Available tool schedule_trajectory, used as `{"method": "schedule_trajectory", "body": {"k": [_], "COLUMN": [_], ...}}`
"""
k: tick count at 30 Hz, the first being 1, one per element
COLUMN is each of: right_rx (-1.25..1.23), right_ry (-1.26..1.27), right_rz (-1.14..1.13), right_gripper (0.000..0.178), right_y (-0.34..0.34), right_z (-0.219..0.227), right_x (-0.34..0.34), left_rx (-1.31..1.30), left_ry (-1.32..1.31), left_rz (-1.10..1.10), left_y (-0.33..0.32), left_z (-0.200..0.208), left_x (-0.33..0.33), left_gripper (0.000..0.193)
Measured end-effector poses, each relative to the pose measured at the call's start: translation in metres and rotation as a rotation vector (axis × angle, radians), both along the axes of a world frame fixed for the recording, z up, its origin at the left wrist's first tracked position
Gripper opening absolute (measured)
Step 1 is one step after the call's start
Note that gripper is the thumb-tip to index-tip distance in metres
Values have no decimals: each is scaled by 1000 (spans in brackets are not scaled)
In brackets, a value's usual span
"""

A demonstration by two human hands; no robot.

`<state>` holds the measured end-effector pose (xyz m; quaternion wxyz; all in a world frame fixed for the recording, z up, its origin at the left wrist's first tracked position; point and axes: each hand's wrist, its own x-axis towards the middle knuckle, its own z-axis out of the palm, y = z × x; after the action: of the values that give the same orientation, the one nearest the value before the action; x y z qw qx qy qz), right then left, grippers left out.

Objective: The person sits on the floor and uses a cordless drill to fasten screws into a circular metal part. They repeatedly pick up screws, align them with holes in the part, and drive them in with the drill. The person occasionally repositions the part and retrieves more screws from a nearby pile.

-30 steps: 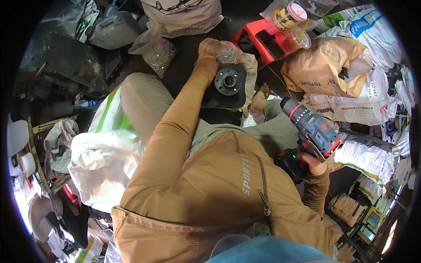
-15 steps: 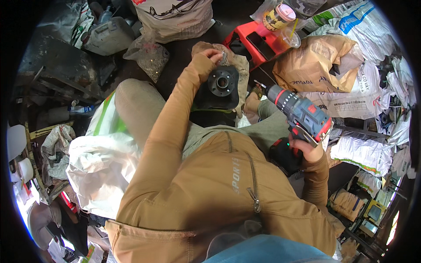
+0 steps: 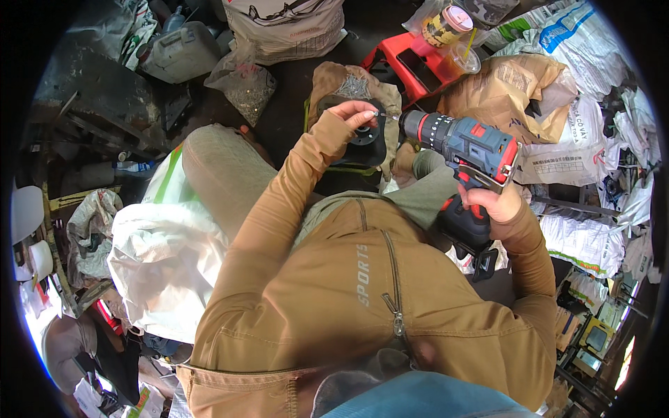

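Observation:
In my right hand (image 3: 498, 200) is a blue-grey and red cordless drill (image 3: 477, 143), gripped by its handle with its bit pointing left. My left hand (image 3: 350, 115) pinches a small screw (image 3: 377, 113) right at the tip of the bit; whether the two touch is too small to tell. Below that hand, between my legs, sits a black part with a round flange (image 3: 373, 143), partly hidden by the hand. Several loose screws (image 3: 354, 86) lie on a brown cloth or bag (image 3: 326, 78) just beyond it.
A red plastic stool (image 3: 397, 52) bearing drink cups (image 3: 447, 26) stands beyond the drill. Brown paper sacks (image 3: 498, 90) lie to the right. A clear bag of small pieces (image 3: 244, 87) and a white sack (image 3: 164, 268) are on the left, with a grey jerrycan (image 3: 182, 54) farther back.
My left hand has come from the screw pile toward the right with a screw in its fingers. The drill has swung more level, its bit now at that screw.

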<state>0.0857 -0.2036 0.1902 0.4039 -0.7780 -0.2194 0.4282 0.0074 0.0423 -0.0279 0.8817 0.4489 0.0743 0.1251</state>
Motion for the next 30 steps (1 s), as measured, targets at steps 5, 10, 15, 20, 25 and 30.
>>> {"method": "schedule_trajectory", "body": {"k": [5, 10, 15, 20, 25, 30], "right_rx": [-55, -83, -157, -57, -203, -370], "right_ry": [-43, -128, -149, -348, -66, 32], "right_rz": [54, 126, 227, 397, 162, 180], "right_gripper": [22, 23, 26, 21, 29, 30], "right_y": [4, 2, 6, 19, 38, 64], "right_z": [7, 8, 8, 3, -12, -43], "right_x": [-3, 0, 10, 16, 22, 35], "left_rx": [-37, -75, -96, 18, 630, 1571], "left_ry": [-82, -103, -133, 16, 714, 830], "left_rz": [-64, -104, -134, -38, 158, -327], "left_y": [-3, -5, -1, 16, 65, 30], "left_z": [-2, -1, 0, -8, -44, -99], "left_x": [1, 3, -1, -2, 12, 15], "left_gripper": [14, 13, 14, 16, 63, 127]}}
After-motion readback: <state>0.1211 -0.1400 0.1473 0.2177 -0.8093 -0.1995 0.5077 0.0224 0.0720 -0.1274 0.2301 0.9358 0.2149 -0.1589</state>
